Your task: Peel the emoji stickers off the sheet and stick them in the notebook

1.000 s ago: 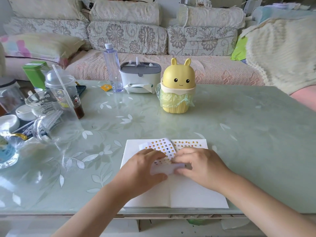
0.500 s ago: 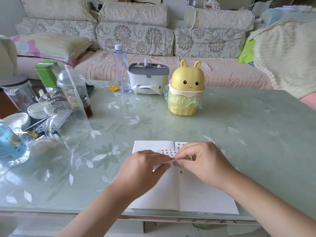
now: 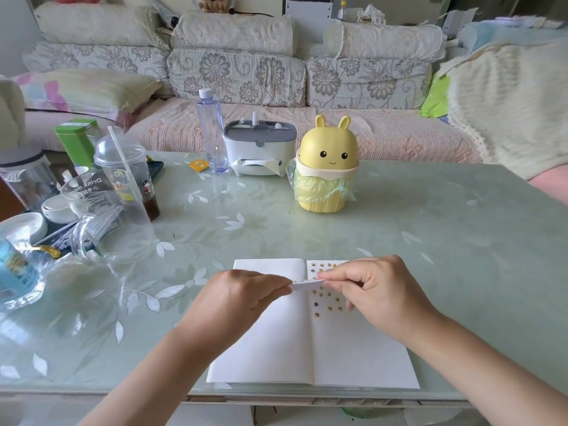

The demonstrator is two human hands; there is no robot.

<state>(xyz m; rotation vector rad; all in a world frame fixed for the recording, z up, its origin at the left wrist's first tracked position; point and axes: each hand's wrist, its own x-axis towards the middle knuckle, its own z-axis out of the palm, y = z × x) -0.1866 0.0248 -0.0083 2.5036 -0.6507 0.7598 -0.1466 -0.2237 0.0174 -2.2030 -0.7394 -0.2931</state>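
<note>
- the left hand (image 3: 242, 298) pinches the sheet (image 3: 307, 284) between thumb and fingers. the sheet is seen almost edge on, lifted just above the top of the notebook (image 3: 270, 342) in the lower middle of the frame.
- the right hand (image 3: 378, 296) is curled, its fingertips pinching at the sheet's right end. whether a sticker is already between them is too small to tell.
- the step looks like peeling one off. it is best to hold the sheet taut with the left hand, lift a sticker by its edge with a nail, and pull it back low and slowly so it does not curl or tear.
- the right page has several rows of stickers (image 3: 326, 299), and the left page is bare. the next sticker should go in line with the last short row and be pressed flat.
- the bin (image 3: 325, 167) at centre is lined with a yellow-green bag, its inside hidden.
- the tissue box (image 3: 259, 149) has a tissue hanging from its slot.
- the bottle (image 3: 213, 133) looks almost empty.
- the domed cup (image 3: 123, 167) at left holds a straw and a little dark drink at the bottom.
- the green tin (image 3: 76, 142) is closed.
</note>
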